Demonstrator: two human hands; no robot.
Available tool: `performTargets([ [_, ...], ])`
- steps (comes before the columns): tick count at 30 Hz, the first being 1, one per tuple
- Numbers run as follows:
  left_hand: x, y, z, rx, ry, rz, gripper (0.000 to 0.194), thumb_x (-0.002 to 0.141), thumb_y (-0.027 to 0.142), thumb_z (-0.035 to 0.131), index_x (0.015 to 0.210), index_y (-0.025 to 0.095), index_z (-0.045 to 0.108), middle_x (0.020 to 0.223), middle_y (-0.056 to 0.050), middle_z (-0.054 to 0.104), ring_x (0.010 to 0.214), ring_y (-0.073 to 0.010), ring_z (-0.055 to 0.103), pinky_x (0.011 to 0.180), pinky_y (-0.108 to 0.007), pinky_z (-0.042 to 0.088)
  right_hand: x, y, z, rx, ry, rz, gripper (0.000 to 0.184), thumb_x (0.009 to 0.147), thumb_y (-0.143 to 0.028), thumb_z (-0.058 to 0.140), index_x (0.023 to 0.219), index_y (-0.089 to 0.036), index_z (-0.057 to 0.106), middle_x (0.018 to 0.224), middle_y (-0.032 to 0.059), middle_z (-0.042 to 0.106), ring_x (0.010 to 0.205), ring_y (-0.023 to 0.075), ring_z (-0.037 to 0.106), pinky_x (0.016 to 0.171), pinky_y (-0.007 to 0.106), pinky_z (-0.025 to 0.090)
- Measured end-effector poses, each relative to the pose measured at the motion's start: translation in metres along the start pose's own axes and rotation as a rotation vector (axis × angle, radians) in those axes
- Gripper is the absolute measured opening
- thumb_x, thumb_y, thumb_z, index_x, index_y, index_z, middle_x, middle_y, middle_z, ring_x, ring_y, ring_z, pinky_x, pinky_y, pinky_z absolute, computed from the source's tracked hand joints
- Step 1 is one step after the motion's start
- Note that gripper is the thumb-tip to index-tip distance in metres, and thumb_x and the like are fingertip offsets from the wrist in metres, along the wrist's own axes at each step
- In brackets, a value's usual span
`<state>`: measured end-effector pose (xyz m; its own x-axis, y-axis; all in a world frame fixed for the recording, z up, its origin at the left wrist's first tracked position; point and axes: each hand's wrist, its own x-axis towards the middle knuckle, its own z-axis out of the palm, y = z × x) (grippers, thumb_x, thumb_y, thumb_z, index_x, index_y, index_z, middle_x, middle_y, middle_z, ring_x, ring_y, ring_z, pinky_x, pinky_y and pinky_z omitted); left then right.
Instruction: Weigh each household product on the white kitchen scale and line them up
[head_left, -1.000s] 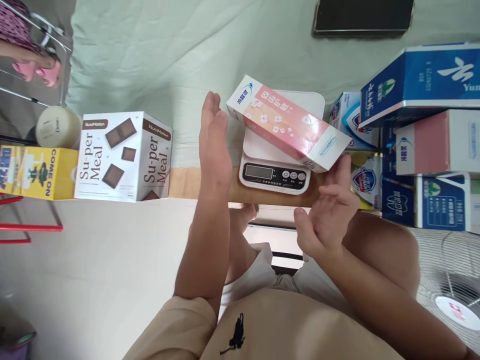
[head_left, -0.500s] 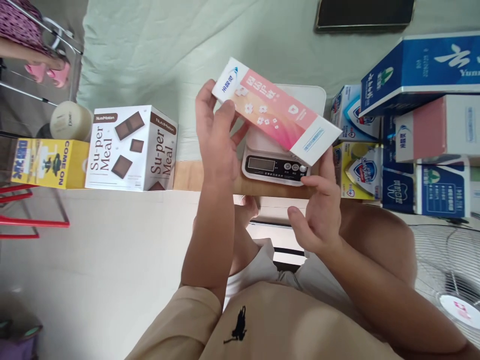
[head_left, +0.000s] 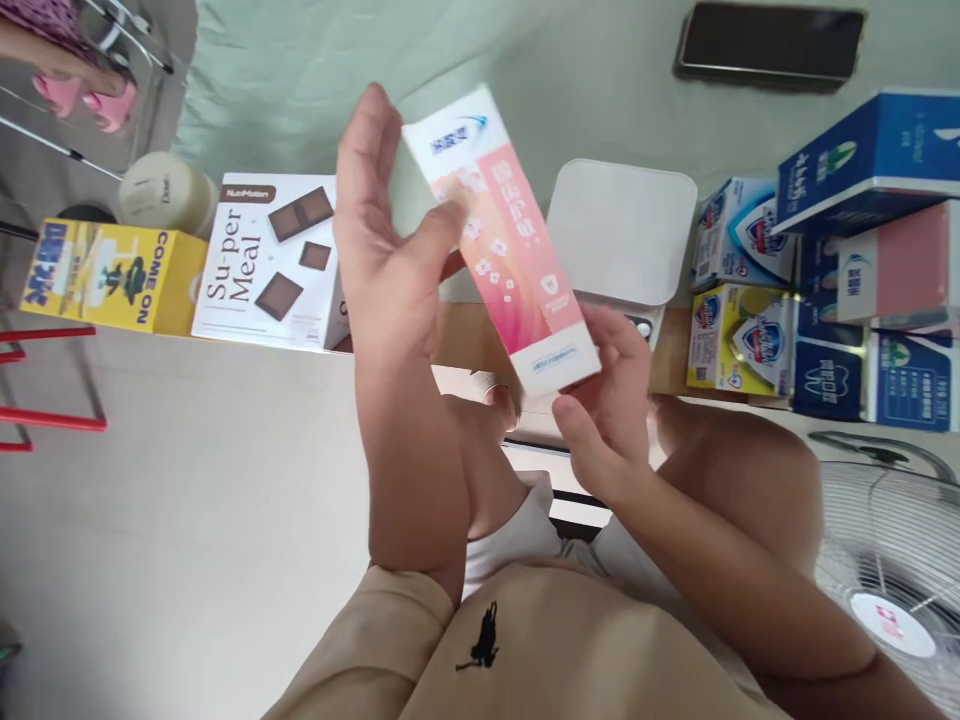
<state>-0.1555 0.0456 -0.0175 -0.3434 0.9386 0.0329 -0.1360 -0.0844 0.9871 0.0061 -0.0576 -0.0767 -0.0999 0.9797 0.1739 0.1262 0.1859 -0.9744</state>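
Note:
A pink and white toothpaste box [head_left: 517,250] is held up at a tilt above the front edge of the table. My left hand [head_left: 397,240] grips its upper left end, with the thumb on the printed face and some fingers raised past the edge. At the lower right end, my right hand [head_left: 611,400] holds the box's bottom corner; its fingers are partly hidden behind the carton. Just beyond lies a white kitchen scale [head_left: 621,232] with a bare platform. The box and my right hand hide most of the scale's display panel.
To the left stand a white Su-per Meal box [head_left: 262,265], a yellow box [head_left: 112,275] and a cream round container [head_left: 165,195]. Soap boxes [head_left: 739,335] and blue cartons [head_left: 870,165] are stacked on the right. A phone [head_left: 769,45] lies behind; a fan [head_left: 892,590] stands lower right.
The toothpaste box has moved left and toward me, off the scale, and turned steeper. Both hands went with it. The scale's platform now shows fully. The view has shifted a little.

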Motion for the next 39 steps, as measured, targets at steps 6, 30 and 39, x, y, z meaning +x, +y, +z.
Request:
performTargets([
  [6, 0.0, 0.003, -0.023, 0.195, -0.176, 0.029, 0.044, 0.086, 0.011, 0.064, 0.119, 0.038, 0.063, 0.154, 0.011, 0.057, 0.162, -0.0172, 0.034, 0.13, -0.043, 0.047, 0.005, -0.017, 0.039, 0.014, -0.126, 0.15, 0.072, 0.102, -0.052, 0.046, 0.161, -0.034, 0.01, 0.138, 0.012, 0.067, 0.107, 0.023, 0.075, 0.09, 0.044, 0.065],
  [30, 0.002, 0.053, -0.083, -0.17, 0.279, -0.259, 0.05, 0.111, 0.033, 0.016, 0.099, 0.024, 0.064, 0.13, 0.002, 0.067, 0.131, -0.0091, 0.068, 0.125, -0.031, 0.049, 0.056, 0.004, 0.079, -0.725, -0.296, 0.071, 0.084, 0.088, -0.05, 0.067, 0.162, -0.031, 0.033, 0.175, 0.0144, 0.029, 0.153, 0.0417, 0.046, 0.107, 0.061, 0.056],
  [39, 0.001, 0.049, -0.084, -0.16, 0.216, -0.221, 0.046, 0.11, 0.032, 0.016, 0.096, 0.022, 0.059, 0.136, -0.002, 0.062, 0.135, -0.0145, 0.064, 0.126, -0.029, 0.048, 0.049, 0.008, 0.104, -0.806, -0.294, -0.056, 0.077, 0.086, -0.036, 0.066, 0.158, -0.031, 0.037, 0.174, 0.0189, 0.023, 0.138, 0.0387, 0.059, 0.097, 0.056, 0.06],
])
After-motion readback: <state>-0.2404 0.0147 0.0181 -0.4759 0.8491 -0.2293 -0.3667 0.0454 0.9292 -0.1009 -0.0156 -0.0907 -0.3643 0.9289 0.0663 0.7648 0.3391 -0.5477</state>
